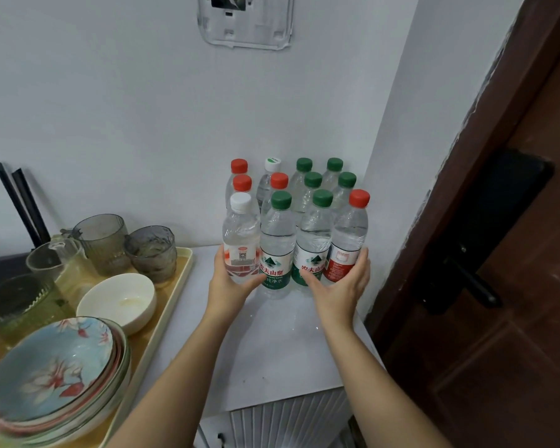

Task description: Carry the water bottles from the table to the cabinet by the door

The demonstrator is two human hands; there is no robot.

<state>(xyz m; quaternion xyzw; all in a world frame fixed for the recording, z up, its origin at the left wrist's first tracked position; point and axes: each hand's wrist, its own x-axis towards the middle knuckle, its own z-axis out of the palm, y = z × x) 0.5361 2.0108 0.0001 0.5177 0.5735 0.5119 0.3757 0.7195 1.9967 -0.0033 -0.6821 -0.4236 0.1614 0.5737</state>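
Observation:
Several clear water bottles with red, green and white caps stand packed in the back right corner of the white cabinet top [272, 344]. The front row runs from a white-capped bottle [241, 236] through two green-capped bottles [278, 240] to a red-capped bottle [349, 236]. My left hand [232, 281] wraps around the base of the white-capped bottle. My right hand [340, 286] presses against the base of the red-capped bottle, fingers spread onto the green-labelled one beside it. The two hands bracket the front row from both sides.
A yellow tray [178, 286] on the left holds glass cups [151, 250], a white bowl [117, 302] and stacked patterned plates [52, 370]. A dark brown door [505, 286] with a black handle stands right of the cabinet. A clear wall bracket [246, 21] hangs above.

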